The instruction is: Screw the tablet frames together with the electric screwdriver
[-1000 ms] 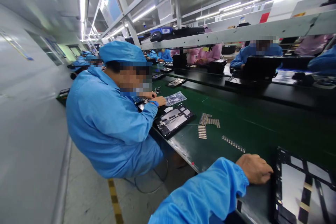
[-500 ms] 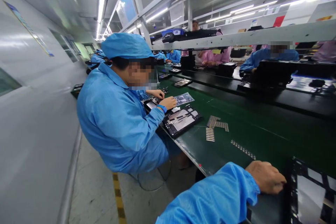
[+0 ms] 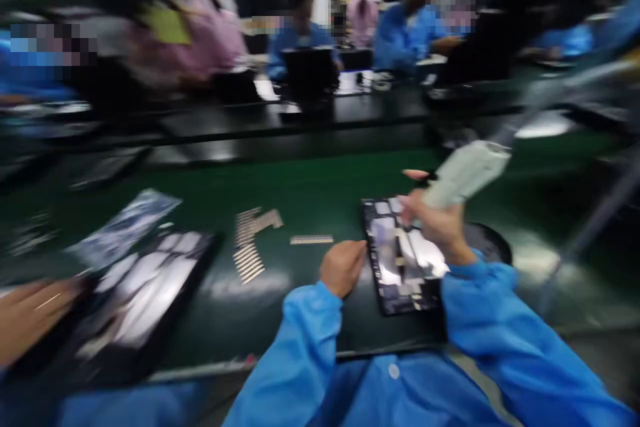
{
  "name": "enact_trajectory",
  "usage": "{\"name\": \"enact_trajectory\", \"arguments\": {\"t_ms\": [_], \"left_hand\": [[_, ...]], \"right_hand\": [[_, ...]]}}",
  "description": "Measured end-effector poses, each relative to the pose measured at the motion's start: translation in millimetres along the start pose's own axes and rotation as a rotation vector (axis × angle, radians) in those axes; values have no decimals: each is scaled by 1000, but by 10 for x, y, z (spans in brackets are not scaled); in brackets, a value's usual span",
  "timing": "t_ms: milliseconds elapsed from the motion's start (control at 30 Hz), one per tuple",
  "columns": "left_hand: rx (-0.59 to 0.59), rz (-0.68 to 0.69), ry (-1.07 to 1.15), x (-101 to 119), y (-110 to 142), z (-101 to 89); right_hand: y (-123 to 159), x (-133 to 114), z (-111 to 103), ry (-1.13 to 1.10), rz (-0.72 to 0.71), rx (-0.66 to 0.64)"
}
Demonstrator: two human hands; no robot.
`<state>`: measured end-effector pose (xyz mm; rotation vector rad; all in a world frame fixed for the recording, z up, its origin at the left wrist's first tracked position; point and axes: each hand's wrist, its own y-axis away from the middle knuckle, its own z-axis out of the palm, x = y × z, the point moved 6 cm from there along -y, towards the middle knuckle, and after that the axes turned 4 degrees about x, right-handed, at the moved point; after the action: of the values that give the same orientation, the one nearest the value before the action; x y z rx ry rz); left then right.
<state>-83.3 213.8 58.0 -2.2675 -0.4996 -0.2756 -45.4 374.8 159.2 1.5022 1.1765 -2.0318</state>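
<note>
The picture is smeared by motion. My left hand (image 3: 343, 267) rests with curled fingers on the green belt, touching the left edge of a black tablet frame (image 3: 400, 267) that lies in front of me. My right hand (image 3: 434, 223) is above that frame, wrapped round the grip of a pale grey hand tool (image 3: 465, 173) whose body points up and to the right. Both my sleeves are blue.
Strips of small metal parts (image 3: 253, 240) lie left of the frame. Further left sit a second black tablet frame (image 3: 145, 293), a plastic bag (image 3: 125, 227) and a co-worker's hand (image 3: 27, 320). Other workers sit behind black fixtures (image 3: 310, 70) across the belt.
My head has swung right, from the co-worker beside me to the belt straight ahead. My right hand with the tool has come into view; my left hand still rests by the frame.
</note>
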Motion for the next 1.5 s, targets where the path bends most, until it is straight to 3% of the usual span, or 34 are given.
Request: {"name": "enact_trajectory", "arguments": {"t_ms": [33, 100, 233, 367, 533, 1200, 1333, 1500], "left_hand": [[-5, 11, 51, -29, 3, 18], [-28, 74, 57, -20, 18, 46], [-80, 184, -30, 131, 37, 28], [-132, 138, -68, 104, -42, 69], [-194, 71, -84, 2, -101, 142], [-201, 25, -22, -12, -82, 154], [-154, -57, 98, -67, -109, 77], [16, -202, 169, -214, -182, -185]], "right_hand": [[0, 16, -110, -5, 8, 31], [-38, 83, -127, -10, 25, 17], [-132, 259, 105, -35, 95, -23], [-181, 384, 324, -81, 158, -92], [-227, 492, 448, -73, 177, -126], [-184, 667, 487, -31, 226, -157], [-154, 670, 505, -19, 227, -169], [-103, 647, 532, 10, 242, -180]]}}
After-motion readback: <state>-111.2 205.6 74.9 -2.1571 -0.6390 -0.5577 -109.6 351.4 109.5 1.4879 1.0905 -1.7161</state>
